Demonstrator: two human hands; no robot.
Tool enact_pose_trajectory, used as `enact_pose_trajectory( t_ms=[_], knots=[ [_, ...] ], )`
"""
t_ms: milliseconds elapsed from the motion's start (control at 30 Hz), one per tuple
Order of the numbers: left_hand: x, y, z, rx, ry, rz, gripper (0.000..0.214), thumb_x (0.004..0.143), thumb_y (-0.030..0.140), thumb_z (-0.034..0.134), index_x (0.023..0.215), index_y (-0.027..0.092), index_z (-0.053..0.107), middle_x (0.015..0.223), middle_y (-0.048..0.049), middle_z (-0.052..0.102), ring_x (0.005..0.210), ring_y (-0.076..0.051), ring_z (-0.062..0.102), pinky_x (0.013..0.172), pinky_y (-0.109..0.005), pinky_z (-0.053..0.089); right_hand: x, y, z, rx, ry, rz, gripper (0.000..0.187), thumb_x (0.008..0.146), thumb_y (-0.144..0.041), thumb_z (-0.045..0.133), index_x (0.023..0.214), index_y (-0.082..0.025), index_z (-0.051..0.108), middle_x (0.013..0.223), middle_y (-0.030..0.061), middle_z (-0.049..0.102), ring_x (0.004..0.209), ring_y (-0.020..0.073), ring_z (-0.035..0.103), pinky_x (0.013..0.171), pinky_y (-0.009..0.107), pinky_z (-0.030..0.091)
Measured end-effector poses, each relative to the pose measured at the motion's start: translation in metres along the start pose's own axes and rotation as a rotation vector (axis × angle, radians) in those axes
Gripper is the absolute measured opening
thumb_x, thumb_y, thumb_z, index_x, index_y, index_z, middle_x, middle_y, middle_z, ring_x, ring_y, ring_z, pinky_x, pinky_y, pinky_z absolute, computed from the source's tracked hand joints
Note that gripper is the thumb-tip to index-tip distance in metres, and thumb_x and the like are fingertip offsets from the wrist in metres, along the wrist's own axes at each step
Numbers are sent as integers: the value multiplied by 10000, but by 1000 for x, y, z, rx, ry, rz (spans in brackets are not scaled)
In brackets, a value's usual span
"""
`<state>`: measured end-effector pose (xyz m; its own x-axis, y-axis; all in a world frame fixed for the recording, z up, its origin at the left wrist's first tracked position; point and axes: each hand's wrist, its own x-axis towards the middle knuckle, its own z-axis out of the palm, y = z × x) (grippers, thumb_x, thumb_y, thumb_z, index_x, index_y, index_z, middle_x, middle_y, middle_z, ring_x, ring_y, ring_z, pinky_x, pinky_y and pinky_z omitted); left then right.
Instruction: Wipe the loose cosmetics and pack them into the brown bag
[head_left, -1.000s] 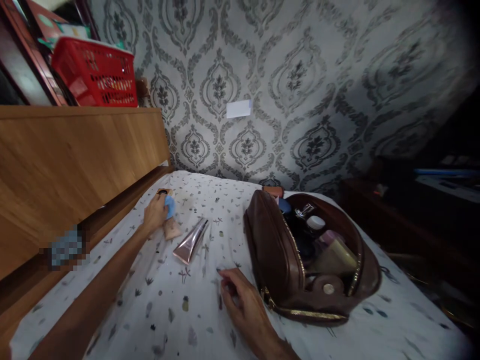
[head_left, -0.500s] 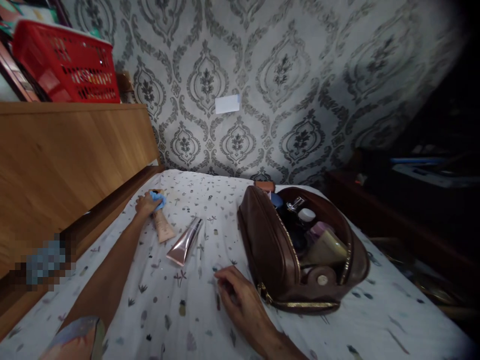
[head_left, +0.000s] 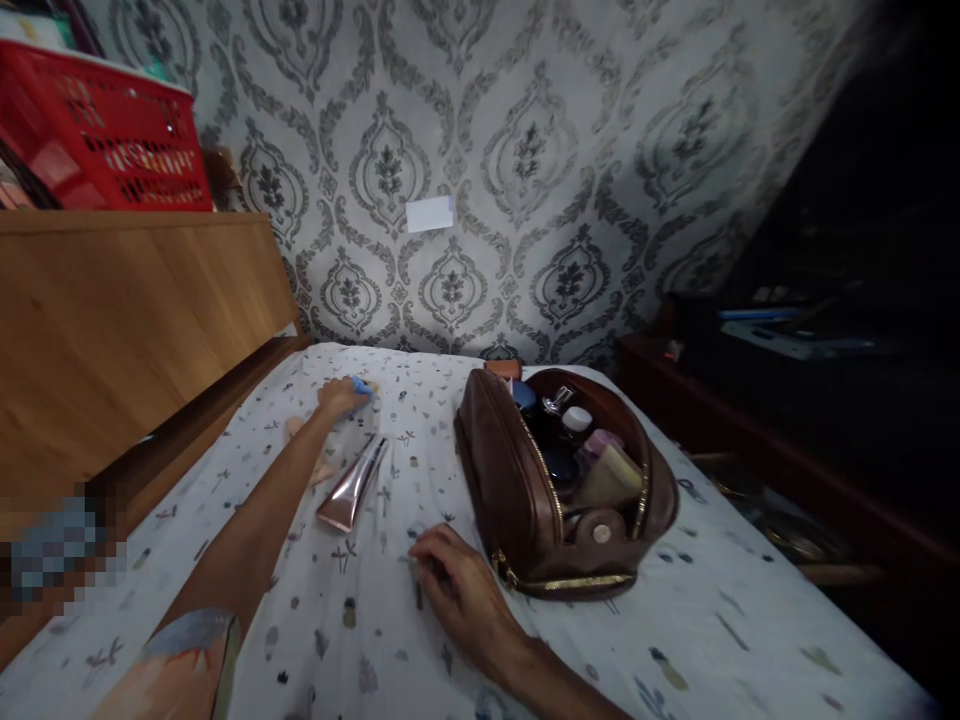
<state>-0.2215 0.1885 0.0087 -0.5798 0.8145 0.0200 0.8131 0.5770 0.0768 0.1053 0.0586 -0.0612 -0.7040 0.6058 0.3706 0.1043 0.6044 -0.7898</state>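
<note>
My left hand [head_left: 341, 397] reaches far across the patterned bed sheet [head_left: 390, 640] and is closed on a small blue cloth [head_left: 361, 386]. Beneath my forearm lies a beige tube [head_left: 315, 462], partly hidden. A rose-gold tube [head_left: 352, 483] lies beside it on the sheet. My right hand [head_left: 450, 580] rests on the sheet with fingers curled, just left of an open brown leather toiletry bag [head_left: 517, 480] full of several bottles and jars. What the right fingers hold, if anything, is hidden.
A wooden headboard [head_left: 127, 330] runs along the left, with a red plastic basket [head_left: 105, 130] on top. Patterned wallpaper [head_left: 525, 160] stands behind the bed. A dark low table [head_left: 787, 440] with items sits to the right.
My left hand has slid the blue cloth right and farther away, off the beige tube. The view has shifted right. My right hand has stayed beside the bag.
</note>
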Motion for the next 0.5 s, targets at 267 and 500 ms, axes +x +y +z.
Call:
enact_pose_trajectory(
  t_ms=[267,500],
  knots=[
    [-45,75,-3,-5,-89,301,366,948,393,608,1223,153,594,1229,-95,618,1066,-239,631,904,-453,548,-2,7,2,49,103,79,238,881,-120,464,1049,-176,623,956,68,629,785,156,645,695,270,531],
    [-129,80,-5,-18,-45,469,395,914,467,622,1145,147,616,1151,-108,635,1056,-255,618,907,-457,517,-5,25,9,171,257,233,534,925,-265,472,1447,-178,406,1267,154,626,1155,237,641,948,419,545]
  ],
)
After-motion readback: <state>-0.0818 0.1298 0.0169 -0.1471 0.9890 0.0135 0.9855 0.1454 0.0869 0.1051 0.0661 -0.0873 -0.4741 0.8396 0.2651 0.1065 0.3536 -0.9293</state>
